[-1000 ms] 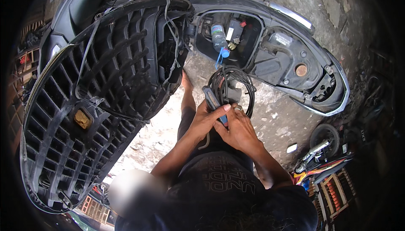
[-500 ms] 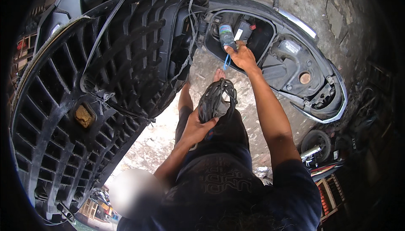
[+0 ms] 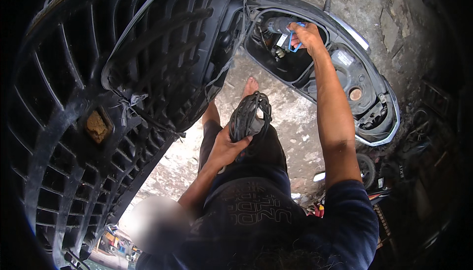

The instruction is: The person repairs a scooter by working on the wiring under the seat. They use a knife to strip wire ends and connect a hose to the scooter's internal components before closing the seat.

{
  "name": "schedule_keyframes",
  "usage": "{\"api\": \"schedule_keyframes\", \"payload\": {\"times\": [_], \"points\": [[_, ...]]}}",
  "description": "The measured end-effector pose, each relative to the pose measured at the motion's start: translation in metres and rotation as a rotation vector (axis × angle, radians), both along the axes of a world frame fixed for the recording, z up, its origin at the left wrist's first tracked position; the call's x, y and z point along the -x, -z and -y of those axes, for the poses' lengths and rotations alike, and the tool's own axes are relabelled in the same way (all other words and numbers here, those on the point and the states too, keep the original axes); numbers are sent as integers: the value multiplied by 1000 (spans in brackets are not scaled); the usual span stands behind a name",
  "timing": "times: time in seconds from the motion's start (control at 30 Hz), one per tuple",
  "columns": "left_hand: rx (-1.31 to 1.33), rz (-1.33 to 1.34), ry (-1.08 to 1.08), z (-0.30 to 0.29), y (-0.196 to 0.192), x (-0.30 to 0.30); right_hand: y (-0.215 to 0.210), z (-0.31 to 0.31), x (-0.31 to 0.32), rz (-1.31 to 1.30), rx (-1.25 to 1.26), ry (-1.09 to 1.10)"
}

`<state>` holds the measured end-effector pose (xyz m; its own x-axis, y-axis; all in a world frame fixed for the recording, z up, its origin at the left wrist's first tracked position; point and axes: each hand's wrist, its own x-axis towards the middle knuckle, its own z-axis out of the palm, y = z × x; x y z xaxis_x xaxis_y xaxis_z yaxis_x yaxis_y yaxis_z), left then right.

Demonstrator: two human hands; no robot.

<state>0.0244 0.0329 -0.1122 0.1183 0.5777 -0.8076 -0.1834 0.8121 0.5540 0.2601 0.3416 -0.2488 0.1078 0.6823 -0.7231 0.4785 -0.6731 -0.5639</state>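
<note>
At nine o'clock we have the big black ribbed panel (image 3: 98, 122) standing up beside us, with a loose strand of wire (image 3: 129, 103) hanging off its ribs near a small rusty square fitting (image 3: 97, 126). It leans close to our shoulder; we judge that a nudge from an elbow could tip it onto us or snag that strand.

At the centre our left hand (image 3: 227, 144) has its fingers (image 3: 245, 141) closed tight around a coiled bundle of black cable (image 3: 251, 115), held upright over our lap, just short of our bare foot (image 3: 250, 86) on the concrete floor (image 3: 290, 122). The coil looks loosely wound, so we think a loop could slip free and drag in the grit or catch on the panel's edge.

At one o'clock our right hand (image 3: 306, 36) reaches well away from the coil into the open tub (image 3: 295, 68) of the scooter body (image 3: 374, 97). Its fingers pinch a blue loop (image 3: 294, 43) beside a dark cylinder-shaped part (image 3: 278, 23); how wide they stand behind the loop we cannot tell. The tub holds that part, a small white connector (image 3: 280, 52) and some wiring; its floor is otherwise dark and hard to read. A hard pull on the blue loop could, we judge, strain the connector or the wires.

At three o'clock tools and parts lie in shadow, with a small wheel (image 3: 367, 164) among them.
</note>
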Motion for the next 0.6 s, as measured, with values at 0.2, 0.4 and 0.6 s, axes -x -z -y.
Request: {"api": "schedule_keyframes", "payload": {"times": [0.2,0.4,0.6], "points": [[-12,-19,25,4,0,4,14,0,7,36,-78,58],[6,-54,47,7,-1,7,15,0,11,22,-97,105],[35,-25,50,8,-4,8,13,0,13,-10,-70,127]]}}
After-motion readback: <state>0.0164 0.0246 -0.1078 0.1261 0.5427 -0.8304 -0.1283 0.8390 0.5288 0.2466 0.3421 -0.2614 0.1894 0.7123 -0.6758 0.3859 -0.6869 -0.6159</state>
